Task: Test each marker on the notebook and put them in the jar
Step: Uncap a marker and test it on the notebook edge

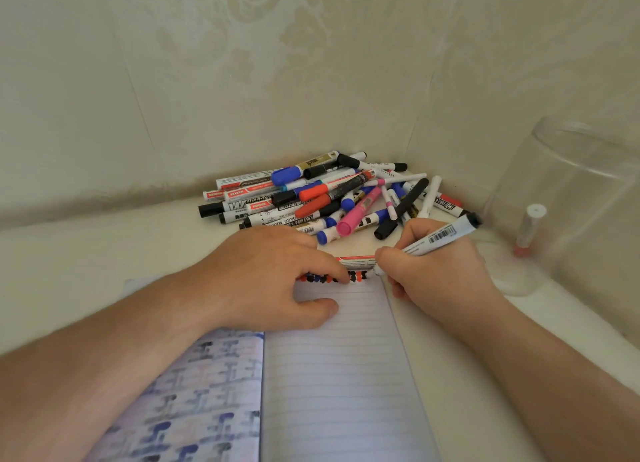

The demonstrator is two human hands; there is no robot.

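Left hand (266, 278) lies palm down on the top of the open notebook (332, 375), fingers spread and fairly straight, thumb resting on the lined page, holding nothing. Its fingertips reach the row of coloured test marks (332, 276) along the page's top edge; red, black and blue blots show there. Left page of the notebook carries bleed-through marks, partly under the left forearm.

Behind the left hand, further back on the white table (104, 253), sits the pile of markers (329, 198): black, blue, red, one pink, mixed caps, heaped against the wall corner. One red-labelled marker (356, 261) lies just past the notebook's top edge, between the two hands.

Right hand (436, 274) grips a white marker (440, 236) with a barcode label, fingers curled round the barrel, dark end pointing up and right. Tip is down at the page's top right corner, at the end of the row of marks; the tip itself is hard to make out.

Clear jar (581, 198) stands to the right of the right hand, near it, with one small marker (528, 231) upright inside, red end down.
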